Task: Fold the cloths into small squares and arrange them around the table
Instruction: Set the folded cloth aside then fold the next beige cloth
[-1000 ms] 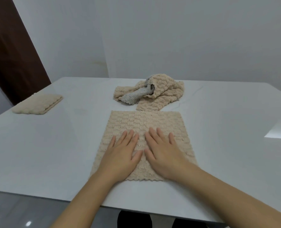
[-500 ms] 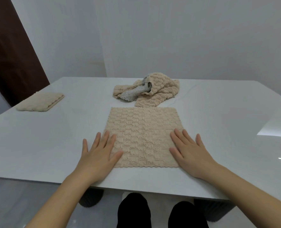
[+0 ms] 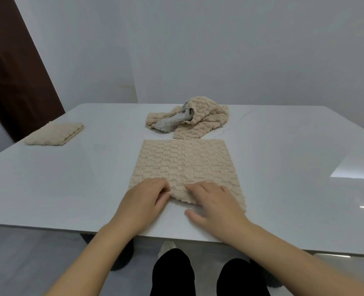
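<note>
Soft, cool, even light fills the room, neither bright nor dim. There are no hard shadows, only a faint dark smudge on the table (image 3: pixel 70 189) under the left hand (image 3: pixel 142 201) and the right hand (image 3: pixel 217 206). The glossy top mirrors the wall (image 3: pixel 240 50) as a pale sheen, and a bright glare patch (image 3: pixel 356 167) lies at its right edge, with a thin streak nearer. Both hands look slightly smeared; the flat cloth (image 3: pixel 185 163) shows its weave clearly. The wide lens bows the table's edges and leans the dark door (image 3: pixel 12 71) at far left.
</note>
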The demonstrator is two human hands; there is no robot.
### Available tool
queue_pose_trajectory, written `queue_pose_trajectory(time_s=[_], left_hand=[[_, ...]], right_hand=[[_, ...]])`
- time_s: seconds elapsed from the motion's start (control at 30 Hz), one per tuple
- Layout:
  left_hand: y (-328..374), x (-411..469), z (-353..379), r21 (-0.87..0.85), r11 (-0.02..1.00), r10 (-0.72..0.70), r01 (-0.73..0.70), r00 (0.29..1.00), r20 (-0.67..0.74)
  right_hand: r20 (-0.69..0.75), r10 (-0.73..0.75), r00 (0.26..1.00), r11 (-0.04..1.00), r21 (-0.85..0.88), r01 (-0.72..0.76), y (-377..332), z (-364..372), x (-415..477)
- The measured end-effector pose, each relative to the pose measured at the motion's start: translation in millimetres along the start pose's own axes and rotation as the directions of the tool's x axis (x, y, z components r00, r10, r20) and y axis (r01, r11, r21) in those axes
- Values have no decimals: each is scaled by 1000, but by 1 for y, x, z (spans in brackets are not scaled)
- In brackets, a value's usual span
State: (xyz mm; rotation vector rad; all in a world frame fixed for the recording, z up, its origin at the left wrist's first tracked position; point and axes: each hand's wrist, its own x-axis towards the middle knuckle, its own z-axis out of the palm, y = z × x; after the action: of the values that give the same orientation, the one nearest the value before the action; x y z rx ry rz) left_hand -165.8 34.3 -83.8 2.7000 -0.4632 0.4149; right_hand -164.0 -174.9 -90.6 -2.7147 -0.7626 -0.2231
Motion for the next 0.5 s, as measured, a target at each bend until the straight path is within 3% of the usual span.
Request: queue_pose_trajectory(time_s=[0.07, 0.3, 0.5], left_hand=[[-3, 1, -1, -18, 1000, -10, 10, 1000, -1], [-46, -17, -3, -40, 993, -108, 108, 994, -19], [-60, -24, -15, -199, 966, -180, 165, 982, -57]], right_hand=[[-73, 12, 997, 1000, -24, -14, 3, 3, 4], [-132, 112, 985, 994, 5, -112, 46, -8, -1], [0, 56, 998, 980, 193, -55, 77, -22, -10]])
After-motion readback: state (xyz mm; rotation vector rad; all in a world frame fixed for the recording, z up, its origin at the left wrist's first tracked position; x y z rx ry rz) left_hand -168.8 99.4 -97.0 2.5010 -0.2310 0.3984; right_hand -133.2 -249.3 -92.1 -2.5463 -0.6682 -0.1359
